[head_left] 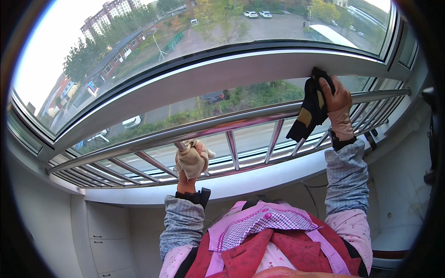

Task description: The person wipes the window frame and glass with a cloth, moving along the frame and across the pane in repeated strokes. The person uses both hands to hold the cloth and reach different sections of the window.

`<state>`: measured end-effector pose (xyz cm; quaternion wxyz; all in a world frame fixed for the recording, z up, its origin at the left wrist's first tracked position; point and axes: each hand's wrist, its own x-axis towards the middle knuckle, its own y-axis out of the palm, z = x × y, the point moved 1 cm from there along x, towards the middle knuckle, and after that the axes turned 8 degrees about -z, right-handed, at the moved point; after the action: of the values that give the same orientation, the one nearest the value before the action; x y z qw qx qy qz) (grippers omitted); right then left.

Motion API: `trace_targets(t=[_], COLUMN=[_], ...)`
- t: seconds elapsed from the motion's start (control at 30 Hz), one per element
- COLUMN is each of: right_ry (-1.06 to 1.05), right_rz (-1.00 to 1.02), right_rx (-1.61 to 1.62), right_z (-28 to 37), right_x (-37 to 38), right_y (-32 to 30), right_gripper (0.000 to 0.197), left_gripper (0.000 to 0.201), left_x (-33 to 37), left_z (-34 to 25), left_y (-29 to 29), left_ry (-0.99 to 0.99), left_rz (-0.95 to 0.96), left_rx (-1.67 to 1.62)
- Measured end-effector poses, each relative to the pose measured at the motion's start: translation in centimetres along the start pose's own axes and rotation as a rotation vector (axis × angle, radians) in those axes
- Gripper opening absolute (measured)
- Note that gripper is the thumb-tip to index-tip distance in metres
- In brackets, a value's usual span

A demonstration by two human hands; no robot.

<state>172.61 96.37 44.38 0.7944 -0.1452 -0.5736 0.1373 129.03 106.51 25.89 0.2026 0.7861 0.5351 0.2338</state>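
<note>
A beige cloth [191,160] is bunched in my left hand [198,148], whose fingers are closed around it. Cloth and hand are at one upright bar of the metal railing [204,126], just below the top rail, and seem wrapped around that bar. Higher up on the right, my right hand [337,98] grips a black cloth piece with tan patches [313,109]. Its upper end lies against the white window frame [259,65], while the rest hangs down in front of the top rail. I cannot tell exactly what kind of article the black piece is.
Behind the railing is a large window [222,28] over a street with trees and parked cars. Below it runs a white sill [259,178]. A white cabinet [109,231] stands at the lower left. Dark objects [431,134] line the right edge, and a thin cable [311,197] hangs under the sill.
</note>
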Motion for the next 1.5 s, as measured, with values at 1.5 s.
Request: trace_targets(t=[1.5], right_ry=[-0.080], right_rz=[-0.068], right_rx=[0.032], right_z=[0.4], right_x=[-0.2], right_y=[0.0], right_gripper=[0.048], left_gripper=[0.052], left_x=[-4.7], left_z=[2.1], left_y=[-9.7], left_ry=[0.082], left_rz=[0.280], left_rx=[-0.749])
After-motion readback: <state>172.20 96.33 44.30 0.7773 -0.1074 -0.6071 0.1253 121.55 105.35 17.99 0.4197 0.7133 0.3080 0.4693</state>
